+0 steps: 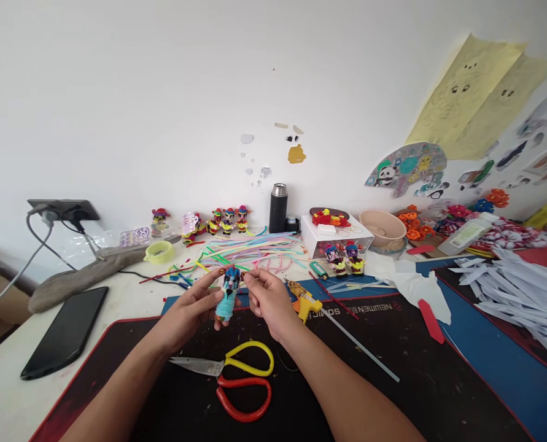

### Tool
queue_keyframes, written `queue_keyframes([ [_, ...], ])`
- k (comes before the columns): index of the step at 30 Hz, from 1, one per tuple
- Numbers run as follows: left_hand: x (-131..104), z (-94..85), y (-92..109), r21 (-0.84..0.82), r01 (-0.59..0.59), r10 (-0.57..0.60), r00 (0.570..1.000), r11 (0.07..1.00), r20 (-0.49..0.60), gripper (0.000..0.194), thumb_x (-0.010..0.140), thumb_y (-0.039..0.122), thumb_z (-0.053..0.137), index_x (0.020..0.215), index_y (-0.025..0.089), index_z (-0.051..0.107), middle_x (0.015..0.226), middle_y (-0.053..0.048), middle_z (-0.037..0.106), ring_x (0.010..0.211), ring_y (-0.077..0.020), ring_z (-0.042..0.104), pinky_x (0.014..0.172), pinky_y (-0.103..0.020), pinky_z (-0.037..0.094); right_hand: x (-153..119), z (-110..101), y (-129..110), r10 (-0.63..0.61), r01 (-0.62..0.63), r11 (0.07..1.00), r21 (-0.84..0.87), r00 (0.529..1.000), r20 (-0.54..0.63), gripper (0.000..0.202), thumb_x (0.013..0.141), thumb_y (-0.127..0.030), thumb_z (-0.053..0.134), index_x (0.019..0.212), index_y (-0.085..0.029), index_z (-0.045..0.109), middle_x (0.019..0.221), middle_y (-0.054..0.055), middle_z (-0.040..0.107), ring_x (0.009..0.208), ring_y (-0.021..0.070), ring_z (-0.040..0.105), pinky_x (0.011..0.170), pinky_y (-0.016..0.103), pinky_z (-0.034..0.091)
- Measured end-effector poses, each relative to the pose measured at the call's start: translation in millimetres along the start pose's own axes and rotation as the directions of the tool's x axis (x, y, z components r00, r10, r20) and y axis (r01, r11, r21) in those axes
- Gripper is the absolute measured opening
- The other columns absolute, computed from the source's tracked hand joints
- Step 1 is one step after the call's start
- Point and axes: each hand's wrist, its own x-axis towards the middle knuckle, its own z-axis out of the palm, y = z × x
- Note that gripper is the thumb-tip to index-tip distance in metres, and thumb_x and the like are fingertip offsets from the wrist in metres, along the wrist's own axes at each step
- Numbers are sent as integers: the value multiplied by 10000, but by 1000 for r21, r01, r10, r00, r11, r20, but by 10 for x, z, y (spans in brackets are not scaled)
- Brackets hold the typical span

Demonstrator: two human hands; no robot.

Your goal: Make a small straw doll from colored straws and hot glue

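Note:
My left hand (pixel 191 310) is closed round a small figure (pixel 228 298) with a light-blue body and a dark, blue-topped head, held upright above the black mat. At the right side of the figure's head, my right hand (pixel 269 301) pinches with thumb and forefinger; what lies between those fingertips is too small to make out. Below the hands, scissors (pixel 248 383) with one yellow and one red handle lie on the mat, blades pointing left. A yellow glue gun (pixel 306 305) with a long translucent glue stick (pixel 365 348) lies just right of my right hand.
Coloured pipe cleaners (pixel 250 250) are spread behind the hands. Further back stand several finished figures (pixel 228 221), a black flask (pixel 279 209) and a white box (pixel 337 230). A black phone (pixel 65 331) lies left, near driftwood (pixel 89 273). White strips (pixel 517 294) are heaped right.

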Motion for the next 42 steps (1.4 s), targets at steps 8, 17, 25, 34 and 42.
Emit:
queue_keyframes([
  [8, 3, -8, -7, -11, 1, -1, 1000, 1000, 0, 857, 851, 409, 845, 1593, 230, 455, 820, -33, 747, 636, -212, 718, 540, -289, 534, -5, -2, -7, 6, -6, 1000, 1, 1000, -4, 428, 748, -559, 814, 886, -187, 654, 485, -111, 429, 377, 56, 295, 386, 230, 164],
  [17, 11, -13, 2, -15, -23, 23, 1000, 1000, -1, 900, 857, 404, 835, 1628, 211, 414, 800, -39, 739, 646, -216, 713, 545, -291, 537, -4, 1, -5, 12, -12, 1000, 7, 1000, -3, 438, 761, -580, 797, 883, -185, 651, 487, -109, 435, 370, 54, 300, 381, 224, 171],
  [25, 25, 32, 49, -38, -42, 42, 999, 998, -19, 925, 843, 400, 851, 1622, 201, 395, 955, -103, 794, 636, -197, 708, 557, -290, 545, 8, -30, 44, 22, -22, 1000, -19, 1000, 6, 456, 769, -575, 798, 930, -163, 684, 501, -101, 433, 383, 53, 304, 396, 219, 140],
  [34, 54, 13, 52, -80, -75, 65, 989, 994, -129, 915, 791, 351, 886, 1588, 184, 468, 800, -35, 747, 609, -178, 670, 558, -287, 546, -17, -3, 53, 35, -34, 999, -33, 999, 27, 362, 782, -515, 758, 800, -184, 614, 473, -114, 377, 374, 50, 268, 391, 213, 156],
  [42, 56, 7, 39, -58, -77, 69, 989, 995, -133, 904, 789, 381, 887, 1577, 201, 483, 815, -18, 729, 624, -174, 665, 572, -294, 552, -39, 40, 45, 36, -35, 998, -55, 999, 21, 235, 770, -394, 680, 722, -209, 544, 467, -124, 321, 373, 52, 259, 389, 215, 167],
])
